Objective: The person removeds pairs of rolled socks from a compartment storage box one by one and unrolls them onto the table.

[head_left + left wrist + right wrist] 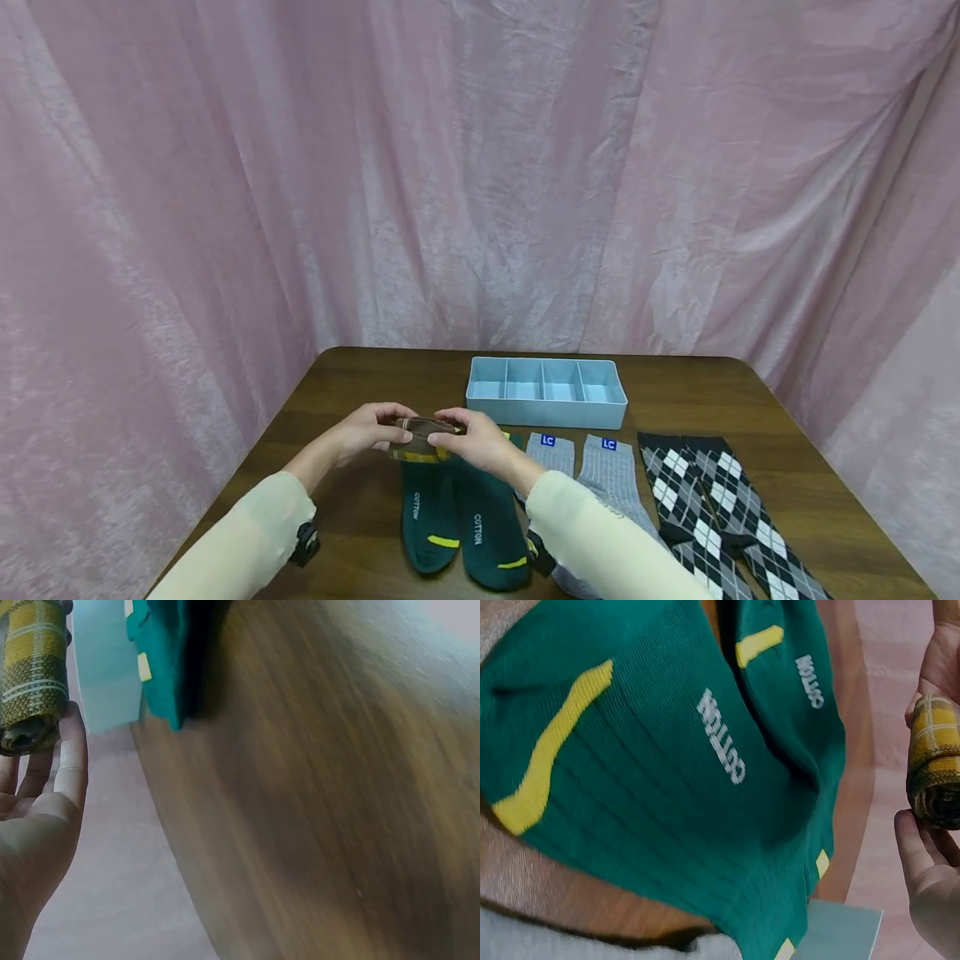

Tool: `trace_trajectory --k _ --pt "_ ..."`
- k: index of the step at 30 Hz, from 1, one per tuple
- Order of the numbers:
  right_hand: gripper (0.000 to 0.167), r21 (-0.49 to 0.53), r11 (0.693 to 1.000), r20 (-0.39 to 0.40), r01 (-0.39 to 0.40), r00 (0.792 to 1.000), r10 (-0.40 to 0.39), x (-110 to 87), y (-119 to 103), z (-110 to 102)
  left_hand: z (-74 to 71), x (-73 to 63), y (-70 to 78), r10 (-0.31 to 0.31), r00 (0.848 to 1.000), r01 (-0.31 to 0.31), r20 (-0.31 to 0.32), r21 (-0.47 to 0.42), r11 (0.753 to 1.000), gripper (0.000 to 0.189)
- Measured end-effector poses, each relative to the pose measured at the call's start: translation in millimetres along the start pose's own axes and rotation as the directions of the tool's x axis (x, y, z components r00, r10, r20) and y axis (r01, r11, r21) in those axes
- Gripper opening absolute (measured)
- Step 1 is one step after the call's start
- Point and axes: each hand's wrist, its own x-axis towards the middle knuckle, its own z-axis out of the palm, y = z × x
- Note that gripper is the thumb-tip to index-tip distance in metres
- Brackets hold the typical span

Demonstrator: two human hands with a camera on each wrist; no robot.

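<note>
A rolled-up bundle of brown and yellow plaid socks [422,440] is held in the air between both hands. My left hand [367,435] grips its left end, with the thumb on the near side and fingers behind. The right hand [483,446] holds the other end in a similar way. In the right wrist view the coiled end of the plaid socks [934,769] shows, with fingers at it. Below the hands, a pair of dark green socks [429,517] with yellow marks and the word COTTON lies flat on the table; their upper part is partly hidden.
A light blue box [547,414] with several compartments stands behind the hands. To the right lie grey ribbed socks [607,471], partly under the right forearm, and black, grey and white argyle socks [708,500]. The brown wooden table [397,375] ends at a pink curtain [480,208].
</note>
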Motion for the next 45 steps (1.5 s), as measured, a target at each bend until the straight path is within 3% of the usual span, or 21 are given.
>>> trace_trajectory --k 9,15,24,29,35,40,45 --pt "0.05 -0.145 0.989 0.038 0.012 0.999 -0.007 -4.2 -6 22 -17.3 -19.1 -17.1 0.008 1.0 -0.008 0.008 0.062 0.998 0.04" --pt "0.048 -0.161 0.987 0.072 0.029 0.997 -0.018 -4.4 -6 36 -26.2 -32.1 -29.4 0.007 1.0 -0.009 0.016 0.12 0.993 0.04" --pt "0.039 -0.193 0.979 0.12 0.067 0.992 -0.044 -5.4 -4 53 -43.4 -57.3 -51.0 -0.004 0.999 -0.001 0.052 0.1 0.995 0.045" --pt "0.037 -0.304 0.943 0.168 0.135 0.982 -0.086 -4.8 -2 61 -47.9 -64.9 -59.7 -0.007 0.998 0.0 0.06 0.11 0.994 0.045" --pt "0.039 -0.413 0.88 0.257 0.234 0.957 -0.134 -2.6 0 71 -42.5 -67.4 -67.9 0.012 0.996 -0.021 0.085 0.106 0.994 0.043" --pt "0.042 -0.494 0.818 0.353 0.296 0.928 -0.122 -2.5 2 78 -40.1 -69.8 -74.0 0.014 0.995 -0.02 0.098 0.065 0.998 0.047" --pt "0.044 -0.561 0.765 0.372 0.317 0.922 -0.109 -2.2 2 81 -40.7 -71.8 -74.1 0.005 0.995 -0.013 0.099 0.082 0.997 0.054"
